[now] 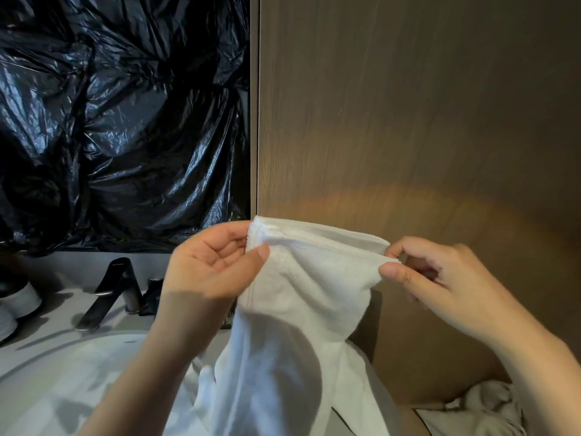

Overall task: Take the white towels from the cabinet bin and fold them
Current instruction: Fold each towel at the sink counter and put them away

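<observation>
From the head camera we see a tall wood panel (408, 121), and our two hands are raised in front of its lower part, holding a white towel (295, 309) up against it. Our left hand (213, 269), at the panel's left edge, pinches one top corner of the towel between thumb and fingers. Our right hand (440, 278), further across the panel, pinches the other top corner the same way. The hands are apart, with the towel's top hem stretched between them, and the rest hangs down in loose folds below the panel's foot.

Left of the panel hangs a crinkled black plastic sheet (119, 121). Below that are a dark faucet (110, 291) and a pale basin (47, 372). At the panel's lower right lie crumpled white towels (484, 407), partly cut off by the frame edge.
</observation>
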Available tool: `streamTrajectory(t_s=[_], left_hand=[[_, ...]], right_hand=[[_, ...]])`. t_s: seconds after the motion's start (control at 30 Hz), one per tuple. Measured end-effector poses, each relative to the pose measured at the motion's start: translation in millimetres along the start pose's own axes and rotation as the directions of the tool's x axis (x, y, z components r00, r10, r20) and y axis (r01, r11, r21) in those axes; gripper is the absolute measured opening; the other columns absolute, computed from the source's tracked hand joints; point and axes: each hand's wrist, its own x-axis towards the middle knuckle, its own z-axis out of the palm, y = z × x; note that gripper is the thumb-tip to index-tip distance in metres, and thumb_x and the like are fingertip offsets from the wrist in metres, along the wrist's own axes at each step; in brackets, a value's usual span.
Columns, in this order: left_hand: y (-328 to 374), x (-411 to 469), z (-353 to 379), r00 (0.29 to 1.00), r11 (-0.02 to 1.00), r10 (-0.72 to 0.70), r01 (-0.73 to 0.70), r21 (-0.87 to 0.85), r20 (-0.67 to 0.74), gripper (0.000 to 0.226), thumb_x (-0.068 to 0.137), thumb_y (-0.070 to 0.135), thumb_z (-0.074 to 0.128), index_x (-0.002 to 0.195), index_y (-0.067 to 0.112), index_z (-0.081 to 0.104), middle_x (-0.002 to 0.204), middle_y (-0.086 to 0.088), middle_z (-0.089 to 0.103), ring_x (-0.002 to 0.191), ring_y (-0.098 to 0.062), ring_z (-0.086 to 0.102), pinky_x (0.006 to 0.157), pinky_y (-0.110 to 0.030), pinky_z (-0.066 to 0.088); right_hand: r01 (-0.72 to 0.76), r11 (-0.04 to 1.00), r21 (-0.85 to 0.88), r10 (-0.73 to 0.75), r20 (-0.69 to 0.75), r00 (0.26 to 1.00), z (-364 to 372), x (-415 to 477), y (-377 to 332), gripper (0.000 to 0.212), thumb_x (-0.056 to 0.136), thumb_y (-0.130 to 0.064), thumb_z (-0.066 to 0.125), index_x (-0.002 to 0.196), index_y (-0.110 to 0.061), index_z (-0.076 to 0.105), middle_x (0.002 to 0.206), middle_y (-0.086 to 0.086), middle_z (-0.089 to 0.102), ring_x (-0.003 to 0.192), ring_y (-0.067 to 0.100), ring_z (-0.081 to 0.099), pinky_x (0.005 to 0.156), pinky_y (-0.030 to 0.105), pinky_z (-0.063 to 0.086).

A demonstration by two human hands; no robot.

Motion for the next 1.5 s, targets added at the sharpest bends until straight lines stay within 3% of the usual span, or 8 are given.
streamTrajectory(t_s=[0.17, 0.43, 0.67, 0.83, 1.03, 1.2, 1.37, 1.5], left_hand=[[8.0, 13.4, 3.8, 0.999, 0.998, 0.023, -0.021, 0.067, -0.033, 0.019, 0.079, 0.000, 0.069, 0.094, 0.011, 0.073, 0.087, -0.011, 0.075, 0.076, -0.020, 0.072, 0.068, -0.028, 0.060], [31.4, 28.4, 8.1, 0.986, 0.985, 0.137, -0.125, 0.121, -0.095, 0.020, 0.084, 0.004, 0.064, 0.098, 0.016, 0.071, 0.087, -0.005, 0.076, 0.075, -0.017, 0.072, 0.062, -0.023, 0.059], [39.0, 33.8, 12.8, 0.978, 0.986, 0.156, -0.147, 0.071, -0.136, 0.021, 0.079, 0.008, 0.068, 0.098, 0.018, 0.071, 0.090, -0.003, 0.076, 0.079, -0.015, 0.072, 0.067, -0.021, 0.058], [39.4, 34.3, 15.7, 0.979, 0.985, 0.168, -0.160, 0.070, -0.116, 0.022, 0.082, 0.003, 0.066, 0.100, 0.013, 0.070, 0.091, -0.003, 0.076, 0.080, -0.015, 0.072, 0.065, -0.019, 0.057], [43.3, 32.2, 23.3, 0.963, 0.962, 0.261, -0.254, 0.096, -0.066, 0.023, 0.075, 0.008, 0.068, 0.098, 0.014, 0.068, 0.086, 0.006, 0.075, 0.078, -0.009, 0.071, 0.068, -0.018, 0.057], [44.1, 37.1, 23.5, 0.971, 0.972, 0.229, -0.225, 0.066, -0.060, 0.026, 0.071, 0.013, 0.068, 0.097, 0.014, 0.067, 0.088, 0.004, 0.076, 0.082, -0.011, 0.071, 0.071, -0.020, 0.058], [37.6, 31.2, 35.1, 0.979, 0.976, 0.201, -0.198, 0.094, -0.022, 0.028, 0.069, 0.017, 0.070, 0.097, 0.013, 0.069, 0.091, -0.006, 0.075, 0.082, -0.016, 0.071, 0.072, -0.023, 0.059], [30.7, 29.7, 46.0, 0.983, 0.980, 0.185, -0.184, 0.076, -0.010, 0.024, 0.077, 0.004, 0.071, 0.100, 0.009, 0.069, 0.092, -0.009, 0.075, 0.086, -0.023, 0.072, 0.076, -0.029, 0.059]], right_hand=[[0.093, 0.983, -0.160, -0.106, -0.074, 0.992, -18.6, 1.5, 5.2, 0.036, 0.088, -0.071, 0.036, 0.084, -0.040, 0.053, 0.082, -0.019, 0.058, 0.079, 0.004, 0.060, 0.052, 0.014, 0.040], [0.165, 0.985, -0.051, -0.173, -0.283, 0.943, -43.9, 17.8, -21.1, 0.029, 0.089, -0.062, 0.045, 0.085, -0.036, 0.055, 0.090, -0.022, 0.061, 0.084, 0.005, 0.063, 0.062, 0.009, 0.049], [0.143, 0.981, 0.134, -0.074, -0.421, 0.904, -43.0, 24.0, -29.1, 0.017, 0.083, -0.047, 0.061, 0.088, -0.031, 0.058, 0.088, -0.017, 0.062, 0.088, 0.008, 0.063, 0.063, 0.010, 0.050], [0.079, 0.984, 0.162, -0.002, -0.431, 0.902, -41.3, 24.9, -25.5, 0.024, 0.083, -0.048, 0.059, 0.107, -0.043, 0.059, 0.091, -0.026, 0.065, 0.097, -0.006, 0.061, 0.066, 0.006, 0.048], [0.056, 0.984, 0.171, 0.024, -0.437, 0.899, -49.6, 17.9, -23.5, 0.012, 0.084, -0.043, 0.056, 0.087, -0.037, 0.066, 0.089, -0.023, 0.066, 0.094, 0.000, 0.061, 0.065, 0.010, 0.046], [0.013, 0.985, 0.174, 0.064, -0.429, 0.901, -47.7, 17.2, -27.0, 0.009, 0.085, -0.042, 0.060, 0.091, -0.036, 0.065, 0.086, -0.021, 0.064, 0.094, -0.001, 0.061, 0.069, 0.014, 0.045], [0.018, 1.000, -0.024, -0.024, -0.305, 0.952, -50.1, 14.3, -48.9, 0.046, 0.077, -0.062, 0.054, 0.116, -0.039, 0.064, 0.093, -0.028, 0.065, 0.099, -0.007, 0.058, 0.070, 0.013, 0.048], [0.066, 0.966, -0.251, -0.165, -0.397, 0.903, -28.9, 18.3, -73.3, 0.049, 0.092, -0.060, 0.048, 0.128, -0.028, 0.060, 0.124, -0.013, 0.061, 0.113, 0.002, 0.055, 0.089, 0.021, 0.048]])
